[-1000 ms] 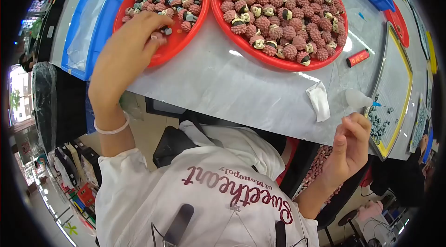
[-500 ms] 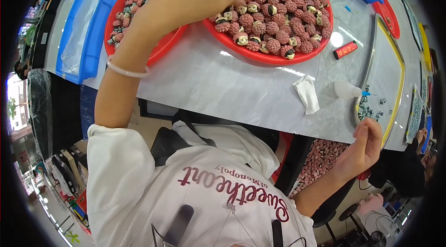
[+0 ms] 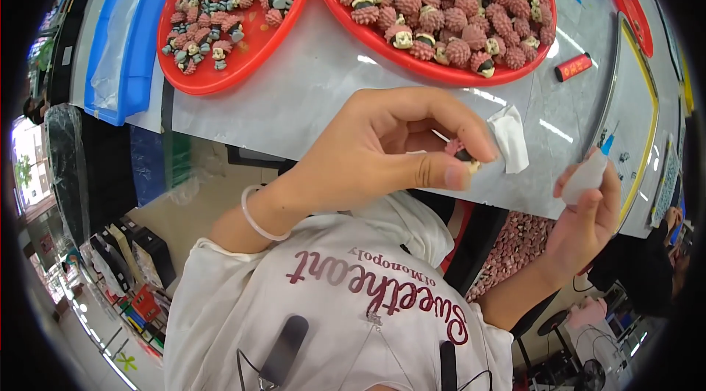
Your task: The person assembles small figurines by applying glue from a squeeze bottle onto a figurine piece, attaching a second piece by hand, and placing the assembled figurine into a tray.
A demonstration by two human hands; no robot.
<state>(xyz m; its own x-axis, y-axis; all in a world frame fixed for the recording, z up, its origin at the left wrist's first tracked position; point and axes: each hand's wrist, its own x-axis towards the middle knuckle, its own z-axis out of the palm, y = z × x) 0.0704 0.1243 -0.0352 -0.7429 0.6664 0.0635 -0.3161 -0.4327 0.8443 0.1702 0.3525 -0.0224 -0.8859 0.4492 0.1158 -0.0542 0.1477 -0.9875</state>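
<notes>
Between the thumb and fingertips of my left hand [image 3: 390, 145] is a small figurine piece [image 3: 460, 150] with pink bumpy hair, a dark band and a cream part; my fingers partly hide it. My right hand [image 3: 592, 218] is wrapped round a white squeeze bottle [image 3: 586, 179] whose blue needle tip points up. Beyond my left hand stands a big round red tray [image 3: 403, 60] full of similar pink-haired pieces [image 3: 456, 18]. To its left, a smaller red tray [image 3: 259, 32] holds figurines [image 3: 209, 20] with pink hair and grey-blue bodies.
A crumpled white tissue [image 3: 509, 140] and a red cylinder [image 3: 573, 67] lie on the grey table. Past my right hand is a yellow-edged tray [image 3: 650, 119] with small dark teal parts. Blue bins [image 3: 140, 38] stand at the far left. Many pink pieces [image 3: 515, 251] lie below the table edge.
My left hand has come back from the big red tray toward my body with one pink-haired piece. My right hand has picked up the squeeze bottle from the table and tilted it upward.
</notes>
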